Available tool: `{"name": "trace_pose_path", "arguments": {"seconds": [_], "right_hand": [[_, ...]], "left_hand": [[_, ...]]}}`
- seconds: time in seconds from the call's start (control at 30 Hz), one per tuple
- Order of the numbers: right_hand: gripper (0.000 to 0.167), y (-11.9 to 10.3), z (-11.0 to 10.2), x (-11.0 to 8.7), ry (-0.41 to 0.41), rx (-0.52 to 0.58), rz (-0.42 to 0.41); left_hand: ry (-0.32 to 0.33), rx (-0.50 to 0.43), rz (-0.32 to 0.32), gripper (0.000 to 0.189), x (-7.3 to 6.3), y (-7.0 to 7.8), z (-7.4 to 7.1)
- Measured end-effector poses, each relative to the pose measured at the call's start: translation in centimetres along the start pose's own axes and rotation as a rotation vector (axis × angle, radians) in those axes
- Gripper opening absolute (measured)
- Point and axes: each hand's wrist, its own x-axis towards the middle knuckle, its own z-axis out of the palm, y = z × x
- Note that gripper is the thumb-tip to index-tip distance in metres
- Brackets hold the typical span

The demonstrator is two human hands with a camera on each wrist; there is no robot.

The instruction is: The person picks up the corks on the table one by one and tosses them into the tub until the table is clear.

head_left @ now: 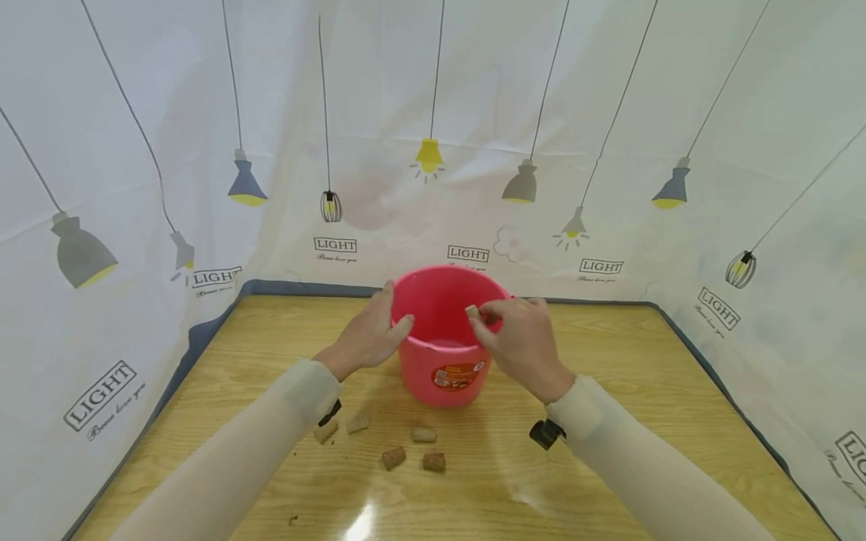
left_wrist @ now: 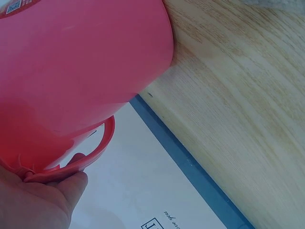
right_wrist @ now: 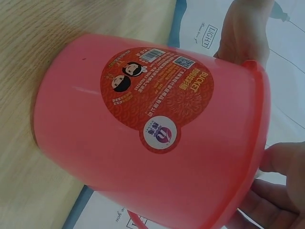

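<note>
A pink plastic bucket [head_left: 418, 372] stands upright on the wooden table, its red round label [right_wrist: 157, 90] facing the person. My left hand [head_left: 370, 329] grips the left side of the rim, thumb toward the inside. In the left wrist view its fingers lie by the bucket's pink handle [left_wrist: 97, 151]. Over the right part of the bucket's mouth, my right hand [head_left: 526, 342] pinches a small pale cork [head_left: 471, 310] between thumb and fingers. In front of the bucket lie several corks, among them a light one [head_left: 423, 435] and two brown ones [head_left: 434, 462].
Two more pale corks [head_left: 358, 423] lie near the left sleeve. Small dark crumbs dot the table [head_left: 643, 421]. A white sheet printed with lamps [head_left: 379, 150] encloses the table at the back and sides, with a dark blue strip along its edge.
</note>
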Motion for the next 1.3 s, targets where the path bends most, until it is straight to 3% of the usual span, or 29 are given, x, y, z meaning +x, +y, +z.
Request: {"name": "trace_pose_path", "arguments": {"seconds": [0.27,0.5,0.97,1.3], "right_hand": [[0.017,-0.1,0.6,0.7,-0.058,-0.016,0.028],[0.032,-0.1,0.8,0.6,-0.108,-0.037,0.082],[0.029,1.0,1.0,-0.6,-0.019,0.047,0.12],[0.026,1.8,1.3,-0.8,0.101,0.068,0.051]], "left_hand": [[-0.001,0.012,-0.008,0.084,0.0,-0.1,-0.1],[-0.008,-0.002,-0.009,0.084,0.0,-0.1,-0.1],[-0.003,-0.007,0.004,0.083,-0.1,-0.1,-0.1],[0.005,-0.009,0.014,0.083,0.0,0.0,0.0]]}}
